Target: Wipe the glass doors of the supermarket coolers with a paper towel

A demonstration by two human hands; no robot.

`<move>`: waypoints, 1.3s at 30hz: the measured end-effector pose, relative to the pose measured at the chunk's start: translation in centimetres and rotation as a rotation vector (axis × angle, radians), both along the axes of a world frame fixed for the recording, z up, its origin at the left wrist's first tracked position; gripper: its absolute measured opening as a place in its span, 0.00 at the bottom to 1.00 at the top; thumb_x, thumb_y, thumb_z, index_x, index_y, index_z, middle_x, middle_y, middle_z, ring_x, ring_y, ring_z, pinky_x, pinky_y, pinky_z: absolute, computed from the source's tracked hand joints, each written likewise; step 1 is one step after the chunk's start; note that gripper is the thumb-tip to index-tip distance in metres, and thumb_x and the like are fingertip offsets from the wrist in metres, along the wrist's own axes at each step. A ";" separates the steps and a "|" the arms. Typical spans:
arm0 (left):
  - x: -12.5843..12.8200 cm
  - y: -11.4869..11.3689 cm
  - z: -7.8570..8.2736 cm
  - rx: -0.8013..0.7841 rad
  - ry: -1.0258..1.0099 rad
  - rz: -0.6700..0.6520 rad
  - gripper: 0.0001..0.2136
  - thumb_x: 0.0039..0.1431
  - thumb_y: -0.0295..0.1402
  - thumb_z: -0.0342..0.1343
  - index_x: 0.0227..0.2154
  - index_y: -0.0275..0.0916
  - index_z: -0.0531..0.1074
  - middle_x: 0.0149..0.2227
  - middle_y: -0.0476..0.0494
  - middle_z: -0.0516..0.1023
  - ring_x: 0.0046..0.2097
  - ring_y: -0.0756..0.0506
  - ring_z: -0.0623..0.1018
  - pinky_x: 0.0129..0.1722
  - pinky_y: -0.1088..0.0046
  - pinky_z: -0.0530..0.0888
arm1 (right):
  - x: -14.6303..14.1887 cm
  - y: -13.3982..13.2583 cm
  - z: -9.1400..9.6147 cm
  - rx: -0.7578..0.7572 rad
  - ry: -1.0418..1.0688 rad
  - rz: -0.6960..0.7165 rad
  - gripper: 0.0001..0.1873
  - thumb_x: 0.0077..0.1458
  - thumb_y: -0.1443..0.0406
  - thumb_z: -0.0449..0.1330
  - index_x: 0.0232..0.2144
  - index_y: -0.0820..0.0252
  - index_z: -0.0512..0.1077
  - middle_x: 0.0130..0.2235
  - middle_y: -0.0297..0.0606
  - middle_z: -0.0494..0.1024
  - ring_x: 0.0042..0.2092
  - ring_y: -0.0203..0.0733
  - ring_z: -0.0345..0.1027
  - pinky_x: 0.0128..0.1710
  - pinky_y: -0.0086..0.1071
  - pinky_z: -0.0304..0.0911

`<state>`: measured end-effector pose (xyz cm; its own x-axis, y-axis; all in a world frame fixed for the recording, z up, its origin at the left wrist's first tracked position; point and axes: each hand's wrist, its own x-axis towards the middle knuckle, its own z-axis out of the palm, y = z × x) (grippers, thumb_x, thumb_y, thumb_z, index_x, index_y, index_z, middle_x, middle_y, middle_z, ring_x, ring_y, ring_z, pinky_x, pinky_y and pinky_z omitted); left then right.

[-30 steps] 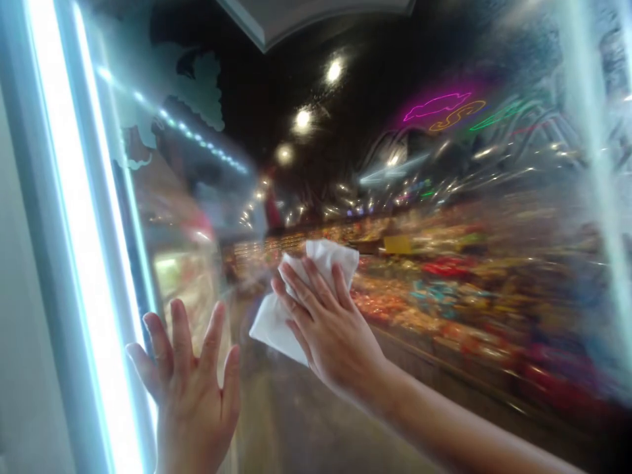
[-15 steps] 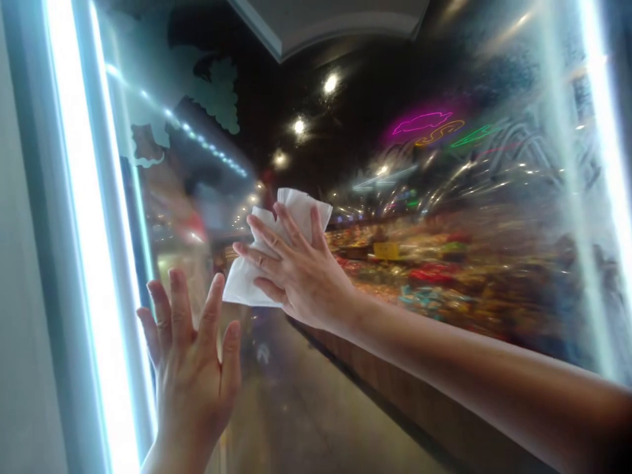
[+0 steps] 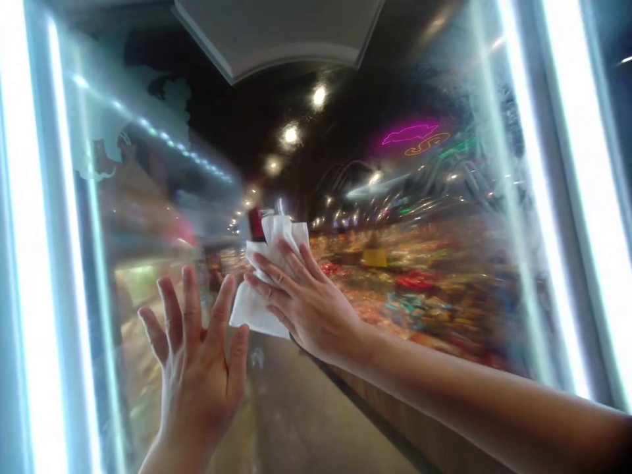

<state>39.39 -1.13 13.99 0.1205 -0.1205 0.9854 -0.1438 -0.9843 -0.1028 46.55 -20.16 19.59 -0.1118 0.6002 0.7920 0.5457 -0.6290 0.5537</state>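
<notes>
one white wipe, thin, creased and uneven along its upper edge, lies beneath the outspread right hand, against glass; the left hand is splayed wide nearby.

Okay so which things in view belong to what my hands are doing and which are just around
In use:
- white cloth
- right hand, spread over it
- left hand, spread, holding nothing
- glass pane

Just around:
- light tubes
- pink neon sign
- yellow panel
</notes>
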 end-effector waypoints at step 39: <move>6.3 -21.7 2.6 0.262 -0.092 -0.141 0.33 0.68 0.37 0.53 0.72 0.54 0.47 0.77 0.45 0.39 0.76 0.34 0.36 0.72 0.38 0.34 | 5.3 -26.6 -2.2 0.301 0.049 -0.057 0.38 0.72 0.64 0.48 0.74 0.43 0.31 0.75 0.36 0.45 0.76 0.51 0.28 0.73 0.67 0.36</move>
